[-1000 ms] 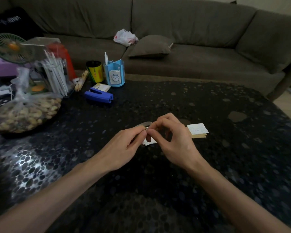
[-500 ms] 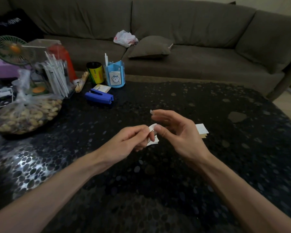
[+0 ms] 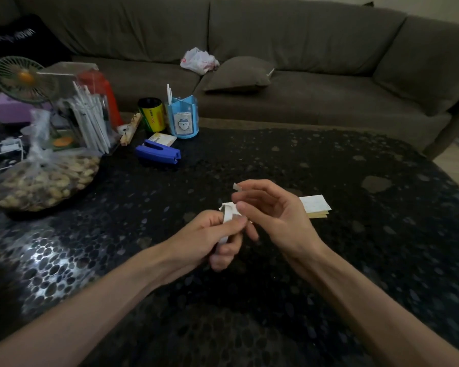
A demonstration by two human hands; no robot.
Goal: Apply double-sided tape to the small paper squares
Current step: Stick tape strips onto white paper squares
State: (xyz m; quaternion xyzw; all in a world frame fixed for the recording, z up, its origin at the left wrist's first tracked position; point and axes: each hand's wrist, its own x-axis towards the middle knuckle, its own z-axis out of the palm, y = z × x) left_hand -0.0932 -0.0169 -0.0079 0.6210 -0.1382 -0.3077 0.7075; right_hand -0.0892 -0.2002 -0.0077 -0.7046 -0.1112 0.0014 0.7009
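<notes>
My left hand (image 3: 217,234) grips a white roll of double-sided tape (image 3: 228,215) above the middle of the dark table (image 3: 355,247). My right hand (image 3: 273,215) is just to its right, fingers curled, with a small white piece of tape (image 3: 236,186) stuck at its index fingertip. A small white paper square (image 3: 224,207) lies on the table under the hands, mostly hidden. To the right, partly behind my right hand, lie a white paper square (image 3: 314,203) and a tan one (image 3: 319,214) beneath it.
At the table's back left stand a blue stapler (image 3: 158,154), a blue pen holder (image 3: 182,119), a yellow and black can (image 3: 151,114), a clear box of white sticks (image 3: 89,120), a bag of nuts (image 3: 43,178) and a small fan (image 3: 19,79). A grey sofa (image 3: 302,62) runs behind the table.
My hands have drawn apart. My right hand rose with a torn bit of tape at its fingertip, and my left hand tilted the roll downward and nearer to me.
</notes>
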